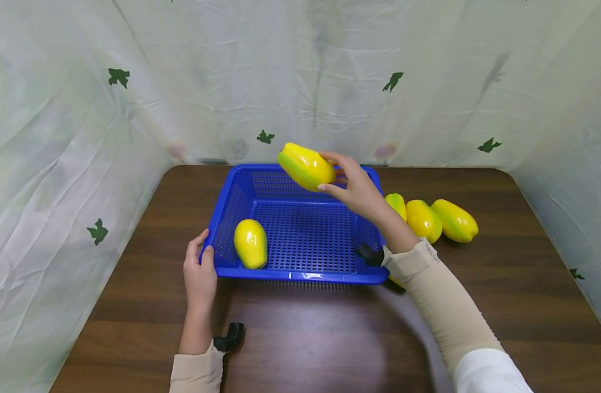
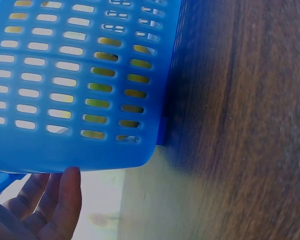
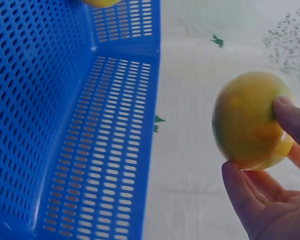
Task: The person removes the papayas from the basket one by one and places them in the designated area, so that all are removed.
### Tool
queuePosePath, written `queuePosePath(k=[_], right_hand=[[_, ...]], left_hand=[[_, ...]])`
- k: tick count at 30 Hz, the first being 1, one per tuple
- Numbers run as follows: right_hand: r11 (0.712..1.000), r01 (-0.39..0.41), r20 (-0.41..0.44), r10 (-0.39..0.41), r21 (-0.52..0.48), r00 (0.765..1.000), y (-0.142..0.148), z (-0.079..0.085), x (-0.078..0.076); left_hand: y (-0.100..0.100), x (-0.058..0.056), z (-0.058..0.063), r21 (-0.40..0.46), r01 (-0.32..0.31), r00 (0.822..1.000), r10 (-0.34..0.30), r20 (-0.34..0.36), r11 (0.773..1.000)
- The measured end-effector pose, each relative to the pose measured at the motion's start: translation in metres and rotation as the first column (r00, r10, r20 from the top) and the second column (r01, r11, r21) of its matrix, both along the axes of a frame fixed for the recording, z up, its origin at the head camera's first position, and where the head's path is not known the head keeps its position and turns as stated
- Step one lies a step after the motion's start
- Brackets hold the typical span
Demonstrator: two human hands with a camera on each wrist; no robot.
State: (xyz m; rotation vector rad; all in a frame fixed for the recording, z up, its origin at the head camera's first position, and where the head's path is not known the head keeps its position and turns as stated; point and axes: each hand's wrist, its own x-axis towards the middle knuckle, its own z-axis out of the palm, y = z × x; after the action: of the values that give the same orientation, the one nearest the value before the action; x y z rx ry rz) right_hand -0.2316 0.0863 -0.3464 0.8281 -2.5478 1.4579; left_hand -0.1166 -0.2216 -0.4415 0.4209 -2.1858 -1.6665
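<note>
My right hand point(image 1: 356, 188) holds a yellow-green papaya point(image 1: 306, 167) above the back of a blue plastic basket point(image 1: 300, 277). In the right wrist view, thumb and fingers grip one end of the held papaya point(image 3: 252, 120), apart from the basket wall point(image 3: 105, 150). At the basket's left side, my left hand point(image 1: 201, 267) grips the rim. The left wrist view has the fingers of that left hand point(image 2: 52, 205) at the rim, beside the slotted wall point(image 2: 65, 145). One papaya point(image 1: 251, 244) lies inside the basket at the left front.
Right of the basket, several papayas lie on the brown wooden table point(image 1: 506, 295), among them one papaya point(image 1: 423, 220) and another papaya point(image 1: 454, 221) at the far right. My right forearm point(image 1: 442, 295) partly covers that side. A pale patterned cloth point(image 1: 300, 82) hangs behind the table and at both sides.
</note>
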Motion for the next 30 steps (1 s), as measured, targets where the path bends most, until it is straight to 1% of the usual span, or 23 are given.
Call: queuePosePath(k=[4, 7, 15, 21, 23, 30], right_hand=[[0.999, 0.035, -0.015, -0.036, -0.034, 0.999, 0.009, 0.002, 0.008], [0.996, 0.06, -0.011, -0.061, -0.064, 0.998, 0.016, 0.002, 0.014], [0.987, 0.121, -0.013, -0.123, -0.106, 0.992, 0.038, -0.005, 0.031], [0.977, 0.143, 0.006, -0.144, -0.161, 0.99, 0.051, -0.01, 0.043], [0.973, 0.159, 0.008, -0.16, -0.17, 0.987, 0.055, -0.01, 0.047], [0.958, 0.225, 0.063, -0.217, -0.179, 0.974, 0.068, -0.006, 0.064]], left_hand=[[0.0, 0.0, 0.0, 0.011, -0.001, 1.0, 0.001, -0.005, 1.0], [0.0, 0.0, 0.0, 0.01, -0.004, 1.0, 0.004, -0.005, 1.0], [0.001, 0.001, 0.001, 0.004, -0.007, 1.0, 0.007, -0.007, 1.0], [0.002, 0.002, 0.002, 0.008, 0.0, 1.0, 0.0, -0.019, 1.0], [0.002, 0.002, 0.002, 0.009, 0.004, 1.0, -0.004, -0.021, 1.0], [0.001, 0.001, 0.001, 0.004, 0.008, 1.0, -0.008, -0.018, 1.0]])
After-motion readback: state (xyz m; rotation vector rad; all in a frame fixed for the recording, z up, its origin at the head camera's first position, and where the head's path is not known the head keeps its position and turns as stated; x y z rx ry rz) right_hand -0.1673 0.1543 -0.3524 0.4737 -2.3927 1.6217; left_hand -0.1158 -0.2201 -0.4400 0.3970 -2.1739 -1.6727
